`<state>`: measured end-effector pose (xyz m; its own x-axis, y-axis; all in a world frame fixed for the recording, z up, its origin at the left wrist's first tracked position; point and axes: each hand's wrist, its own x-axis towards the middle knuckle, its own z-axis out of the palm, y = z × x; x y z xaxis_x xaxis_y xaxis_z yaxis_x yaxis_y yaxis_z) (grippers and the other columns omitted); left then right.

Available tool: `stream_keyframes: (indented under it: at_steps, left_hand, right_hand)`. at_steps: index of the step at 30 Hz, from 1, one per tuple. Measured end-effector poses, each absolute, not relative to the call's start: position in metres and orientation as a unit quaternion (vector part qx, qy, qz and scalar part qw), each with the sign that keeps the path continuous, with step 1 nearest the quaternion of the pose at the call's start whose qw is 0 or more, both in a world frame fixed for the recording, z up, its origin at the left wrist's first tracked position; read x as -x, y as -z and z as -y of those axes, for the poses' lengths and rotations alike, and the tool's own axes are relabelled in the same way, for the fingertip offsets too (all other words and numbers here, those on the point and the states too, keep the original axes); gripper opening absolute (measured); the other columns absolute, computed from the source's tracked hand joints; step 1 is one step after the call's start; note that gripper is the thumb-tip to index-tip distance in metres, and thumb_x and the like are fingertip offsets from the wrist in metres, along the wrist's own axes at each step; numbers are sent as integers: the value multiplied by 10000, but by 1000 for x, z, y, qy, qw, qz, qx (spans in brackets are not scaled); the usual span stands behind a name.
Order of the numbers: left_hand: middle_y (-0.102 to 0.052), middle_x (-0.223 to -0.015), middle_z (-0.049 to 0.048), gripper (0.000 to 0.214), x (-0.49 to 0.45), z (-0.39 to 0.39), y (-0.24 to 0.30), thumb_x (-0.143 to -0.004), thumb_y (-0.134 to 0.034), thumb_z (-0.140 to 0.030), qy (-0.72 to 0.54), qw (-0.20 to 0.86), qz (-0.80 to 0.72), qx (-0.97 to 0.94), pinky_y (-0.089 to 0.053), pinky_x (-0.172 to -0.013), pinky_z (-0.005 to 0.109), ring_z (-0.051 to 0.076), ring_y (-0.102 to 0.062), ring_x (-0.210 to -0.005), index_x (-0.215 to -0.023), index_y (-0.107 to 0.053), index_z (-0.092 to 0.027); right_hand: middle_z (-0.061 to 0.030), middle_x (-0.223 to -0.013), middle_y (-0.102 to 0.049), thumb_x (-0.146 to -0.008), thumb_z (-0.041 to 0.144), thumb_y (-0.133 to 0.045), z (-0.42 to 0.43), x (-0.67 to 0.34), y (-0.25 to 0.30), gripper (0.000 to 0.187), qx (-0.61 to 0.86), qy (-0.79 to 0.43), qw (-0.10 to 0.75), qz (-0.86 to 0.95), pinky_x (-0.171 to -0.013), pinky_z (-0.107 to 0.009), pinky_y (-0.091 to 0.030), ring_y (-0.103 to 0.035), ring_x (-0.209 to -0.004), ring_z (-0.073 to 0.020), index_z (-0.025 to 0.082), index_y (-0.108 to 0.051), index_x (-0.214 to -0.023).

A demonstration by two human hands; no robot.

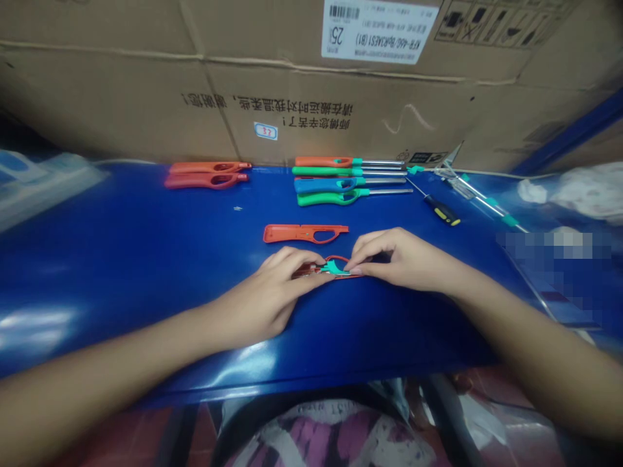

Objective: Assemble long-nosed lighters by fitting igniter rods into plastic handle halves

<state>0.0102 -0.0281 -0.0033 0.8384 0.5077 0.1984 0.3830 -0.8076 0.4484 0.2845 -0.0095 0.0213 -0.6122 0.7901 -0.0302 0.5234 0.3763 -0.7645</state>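
My left hand (277, 288) is closed over the handle end of an orange lighter casing (305, 270) that lies open on the table. A green trigger (333, 266) sits in the casing, by my left fingertips. At the casing's front end, my right hand (402, 259) pinches with thumb and fingers; any small part between them is hidden. Just behind the hands is another orange casing half (287, 233), its hollow side up.
Four finished-looking lighters, among them a blue lighter (318, 185), lie in a row further back. Two red-orange casings (195, 180) are at back left. A screwdriver (442, 211) and metal lighter tubes (481, 198) lie right. A cardboard box (146, 97) stands behind the blue table (121, 259).
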Motion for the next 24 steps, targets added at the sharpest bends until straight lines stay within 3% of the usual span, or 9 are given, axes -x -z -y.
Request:
stream_keyframes:
  at_steps: [7, 13, 16, 19, 21, 24]
  left_hand:
    - [-471, -1380, 136, 629, -11, 29, 4, -895, -407, 21, -156, 195, -238, -938, -435, -1089, 499, 287, -446, -1284, -1459, -516, -234]
    - [-501, -1376, 134, 572, -11, 27, 3, -939, -411, -10, -173, 204, -232, -935, -452, -1084, 471, 271, -471, -1287, -1452, -524, -236]
    - [-500, -1398, 124, 532, -9, 26, 3, -954, -419, -20, -184, 209, -235, -931, -429, -1117, 454, 254, -461, -1326, -1425, -545, -234]
    - [-518, -1393, 115, 467, -7, 25, 2, -958, -465, -56, -214, 203, -243, -924, -424, -1127, 426, 239, -473, -1335, -1381, -575, -220]
    - [-549, -1366, 113, 412, -6, 24, 0, -961, -504, -102, -238, 191, -251, -918, -438, -1109, 407, 236, -505, -1310, -1348, -596, -206]
    - [-592, -1319, 111, 360, -5, 20, -4, -960, -535, -151, -263, 162, -278, -910, -451, -1081, 407, 243, -541, -1259, -1306, -626, -191]
  right_hand:
    - [-62, -919, -741, -943, 142, -614, 13, -285, -22, 171, 296, -241, 174, 908, -824, -289, -500, -670, -882, -168, 166, -783, -949]
    - [-49, -931, -749, -957, 225, -622, 9, -288, -23, 155, 340, -276, 220, 872, -799, -284, -532, -693, -849, -160, 185, -771, -969]
    - [-80, -1075, -735, -983, 208, -561, 4, -290, -22, 237, 377, -225, 258, 861, -915, -356, -528, -675, -990, -199, 191, -738, -1140]
    - [-107, -1334, -637, -983, 122, -478, 0, -292, -16, 394, 382, -134, 223, 887, -1047, -492, -453, -567, -1215, -265, 237, -657, -1315]
    - [-102, -1450, -552, -979, 100, -444, 0, -293, -12, 448, 392, -107, 181, 895, -1074, -552, -418, -501, -1297, -293, 269, -633, -1348]
    - [-100, -1459, -529, -977, 129, -470, -1, -294, -7, 399, 406, -108, 155, 894, -1083, -553, -412, -484, -1318, -295, 272, -653, -1301]
